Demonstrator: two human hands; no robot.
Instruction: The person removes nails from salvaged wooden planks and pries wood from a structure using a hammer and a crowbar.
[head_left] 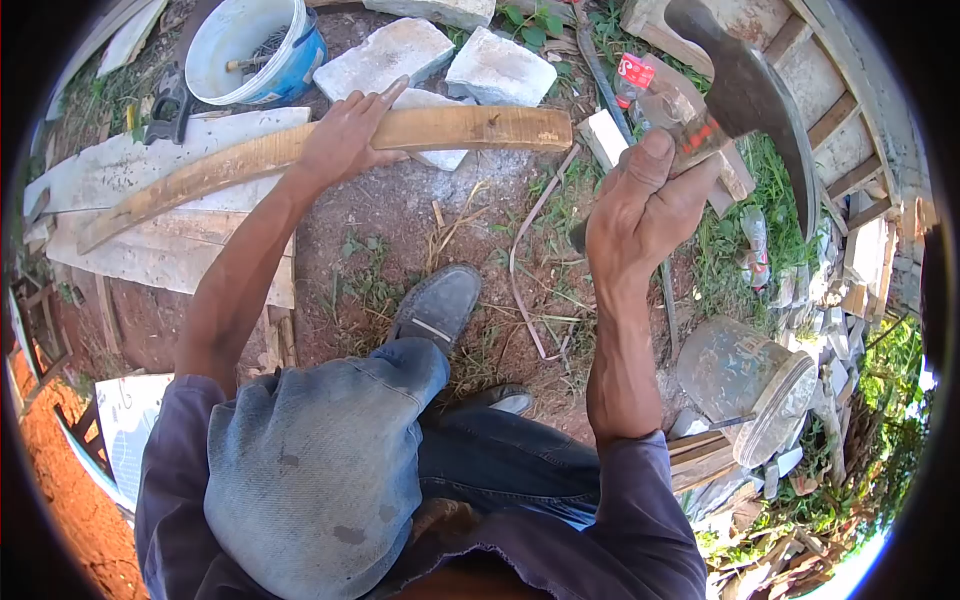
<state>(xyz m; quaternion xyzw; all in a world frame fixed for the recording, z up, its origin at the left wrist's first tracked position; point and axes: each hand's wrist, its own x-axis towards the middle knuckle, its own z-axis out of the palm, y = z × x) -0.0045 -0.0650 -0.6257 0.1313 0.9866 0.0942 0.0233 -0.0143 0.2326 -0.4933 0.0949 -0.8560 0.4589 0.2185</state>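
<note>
My left hand (pixel 345 135) grips a long wooden plank (pixel 235 158) near its right part. The fingers lie over the upper edge and the thumb is at the lower edge. The plank slants from lower left to upper right and looks bowed in this wide view. Raised to the right, my right hand (pixel 650 205) is wrapped round the short handle of an adze-like tool (pixel 765 90). Its dark metal head is long and curved, and one end points down. The tool is apart from the plank.
Pale stone blocks (pixel 500 68) and a blue-white bucket (pixel 295 65) lie beyond the plank. Weathered boards (pixel 150 265) and a handsaw (pixel 172 105) are at left. A dirty bucket (pixel 735 370), plastic bottles (pixel 755 240) and wood scraps lie at right. My shoe (pixel 438 305) stands on bare soil.
</note>
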